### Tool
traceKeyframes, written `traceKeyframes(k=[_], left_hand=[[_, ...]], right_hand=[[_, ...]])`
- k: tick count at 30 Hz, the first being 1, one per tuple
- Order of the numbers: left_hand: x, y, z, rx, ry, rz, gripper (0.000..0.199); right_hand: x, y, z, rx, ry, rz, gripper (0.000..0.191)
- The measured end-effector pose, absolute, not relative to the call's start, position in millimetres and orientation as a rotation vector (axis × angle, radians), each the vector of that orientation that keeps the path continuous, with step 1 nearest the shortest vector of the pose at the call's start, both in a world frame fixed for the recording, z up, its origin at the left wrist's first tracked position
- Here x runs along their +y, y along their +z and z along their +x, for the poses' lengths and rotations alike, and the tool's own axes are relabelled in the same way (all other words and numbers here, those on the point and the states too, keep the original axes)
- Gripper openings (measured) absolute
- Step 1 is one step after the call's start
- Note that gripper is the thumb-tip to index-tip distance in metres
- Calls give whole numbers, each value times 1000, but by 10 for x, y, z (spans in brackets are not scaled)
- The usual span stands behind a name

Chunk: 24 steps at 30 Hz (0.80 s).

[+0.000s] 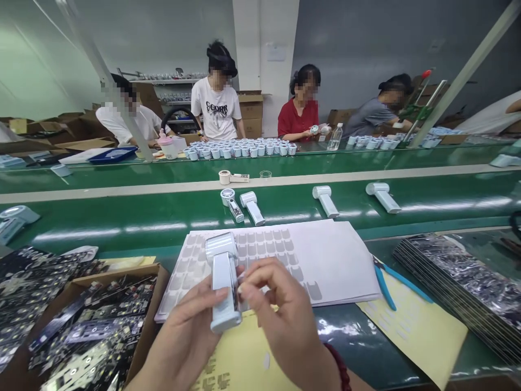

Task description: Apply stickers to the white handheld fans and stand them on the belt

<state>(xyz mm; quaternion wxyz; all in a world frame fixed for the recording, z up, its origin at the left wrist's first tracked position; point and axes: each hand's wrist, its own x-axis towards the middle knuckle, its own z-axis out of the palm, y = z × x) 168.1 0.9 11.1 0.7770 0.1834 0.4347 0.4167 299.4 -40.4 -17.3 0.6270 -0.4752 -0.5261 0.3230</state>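
A light blue device (pixel 223 282) with a round head and a straight handle is held upright in my left hand (pixel 193 326), thumb across the handle. My right hand (pixel 280 315) is pinched at the handle's right side; whatever lies between its fingertips is too small to make out. Behind the device, white sheets (pixel 325 255) carry rows of grey shapes. Below my hands is a yellow sheet (pixel 232 353) with a small pale sticker (pixel 266 361) on it.
Cardboard box (pixel 163 288) of circuit boards at left; stacked dark sheets (pixel 459 282), blue-handled pliers (pixel 386 288) and another yellow sheet (pixel 423 331) at right. More devices (pixel 325 201) lie on the green belt (pixel 122 217). Several people sit or stand across it.
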Motion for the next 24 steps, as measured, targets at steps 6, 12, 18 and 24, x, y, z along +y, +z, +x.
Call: traceKeyframes(k=[6,12,18,24], left_hand=[[858,204,1778,1209,877,754,32],[2095,-39,1810,1512,963,831,24],[2406,-140,1826,1744,963,1088,42],[2273,-234,2415,1690,762,1301,42]], right_hand=[[-448,-365,3672,-1194,474,-1598,33],[-689,-901,4024,-1614,-176,-2001,41],[-805,-1110,4020,-1735,-452,-1906,33],[-757,-1249,4097,-1693,-311,-1806,43]])
